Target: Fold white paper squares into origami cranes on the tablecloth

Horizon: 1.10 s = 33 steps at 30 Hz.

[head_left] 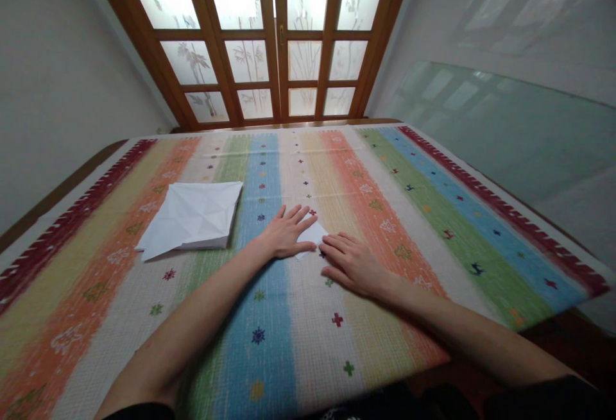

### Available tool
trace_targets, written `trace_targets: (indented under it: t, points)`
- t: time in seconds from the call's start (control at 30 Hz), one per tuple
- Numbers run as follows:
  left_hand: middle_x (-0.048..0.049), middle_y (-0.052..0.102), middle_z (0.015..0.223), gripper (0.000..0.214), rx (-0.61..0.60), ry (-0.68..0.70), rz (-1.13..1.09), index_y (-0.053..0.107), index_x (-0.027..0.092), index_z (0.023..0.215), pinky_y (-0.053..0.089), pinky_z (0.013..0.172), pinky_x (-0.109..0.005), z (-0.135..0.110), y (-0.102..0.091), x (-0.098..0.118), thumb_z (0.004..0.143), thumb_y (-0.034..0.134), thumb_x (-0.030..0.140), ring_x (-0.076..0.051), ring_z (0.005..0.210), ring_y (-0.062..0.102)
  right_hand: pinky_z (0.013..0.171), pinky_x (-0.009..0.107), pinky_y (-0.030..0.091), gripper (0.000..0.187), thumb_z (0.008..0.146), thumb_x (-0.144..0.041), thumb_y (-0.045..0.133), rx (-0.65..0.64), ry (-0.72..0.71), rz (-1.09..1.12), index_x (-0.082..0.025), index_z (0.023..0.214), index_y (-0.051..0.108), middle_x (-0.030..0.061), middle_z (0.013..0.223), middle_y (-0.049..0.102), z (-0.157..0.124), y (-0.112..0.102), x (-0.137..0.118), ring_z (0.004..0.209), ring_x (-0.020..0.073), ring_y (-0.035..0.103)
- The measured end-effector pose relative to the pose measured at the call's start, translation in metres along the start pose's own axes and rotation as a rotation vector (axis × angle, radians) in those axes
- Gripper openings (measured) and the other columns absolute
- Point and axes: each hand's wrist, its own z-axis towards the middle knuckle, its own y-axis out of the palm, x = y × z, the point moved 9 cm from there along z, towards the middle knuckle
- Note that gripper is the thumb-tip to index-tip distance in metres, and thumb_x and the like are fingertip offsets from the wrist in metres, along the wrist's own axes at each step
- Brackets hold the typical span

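Note:
A small folded white paper (312, 235) lies on the striped tablecloth (385, 215) in the middle of the table. My left hand (287, 232) rests flat on its left part, fingers spread and stretched out. My right hand (350, 262) lies flat just to the right, its fingertips touching the paper's right edge. Most of the paper is hidden under my left hand. Neither hand grips anything.
A stack of creased white paper sheets (192, 218) lies to the left on the cloth. Wooden doors with frosted glass panes (269, 35) stand behind the table. A glass panel (505, 131) leans on the right wall. The table's near edge is close to my body.

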Motion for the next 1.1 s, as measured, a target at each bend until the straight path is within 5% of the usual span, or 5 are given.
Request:
trace_targets:
  t: [0.23,0.3,0.53,0.83,1.1]
  points:
    - [-0.0257,0.054,0.134,0.086,0.314,-0.466,0.034,0.038,0.008,0.144,0.02,0.109,-0.062,-0.019,-0.028,-0.03,0.087,0.031,0.072,-0.043,0.135,0.037,0.103,0.055,0.04,0.064,0.084,-0.052,0.06,0.08,0.182,-0.009,-0.016,0.136,0.049,0.0188,0.136,0.054,0.006,-0.003,0.016,0.124,0.0345,0.05]
    - [-0.0237,0.051,0.139,0.085,0.322,-0.425,-0.003,0.034,0.011,0.146,0.025,0.109,-0.059,-0.022,-0.031,-0.037,0.086,0.035,0.072,-0.04,0.135,0.038,0.104,0.055,0.039,0.068,0.083,-0.052,0.061,0.094,0.175,0.0,-0.016,0.139,0.045,0.0183,0.137,0.054,0.011,-0.003,0.014,0.125,0.0345,0.05]
    - [-0.0183,0.026,0.157,0.111,0.039,-0.082,-0.17,0.02,0.02,0.152,0.026,0.114,-0.046,-0.033,-0.015,-0.046,0.065,0.066,0.072,-0.032,0.144,0.028,0.1,0.051,0.042,0.059,0.087,-0.045,0.057,0.115,0.194,0.077,-0.017,0.137,0.045,0.017,0.128,0.061,0.033,-0.006,0.012,0.117,0.0325,0.056]
    - [-0.0181,0.036,0.152,0.077,0.169,-0.198,-0.192,0.025,0.018,0.149,0.033,0.111,-0.046,-0.036,-0.025,-0.047,0.086,0.052,0.051,-0.03,0.138,0.039,0.077,0.041,0.047,0.026,0.086,-0.036,0.056,0.28,0.357,0.119,-0.017,0.103,0.061,0.0122,0.095,0.066,0.035,-0.011,0.038,0.087,0.0272,0.06]
    - [-0.0175,0.028,0.157,0.082,0.082,-0.199,-0.035,0.028,0.019,0.149,0.027,0.113,-0.051,-0.037,-0.013,-0.025,0.08,0.057,0.051,-0.039,0.141,0.03,0.079,0.035,0.044,0.013,0.088,-0.029,0.055,0.217,0.308,0.103,-0.018,0.082,0.06,0.0101,0.094,0.061,0.041,-0.008,0.034,0.087,0.0224,0.055]
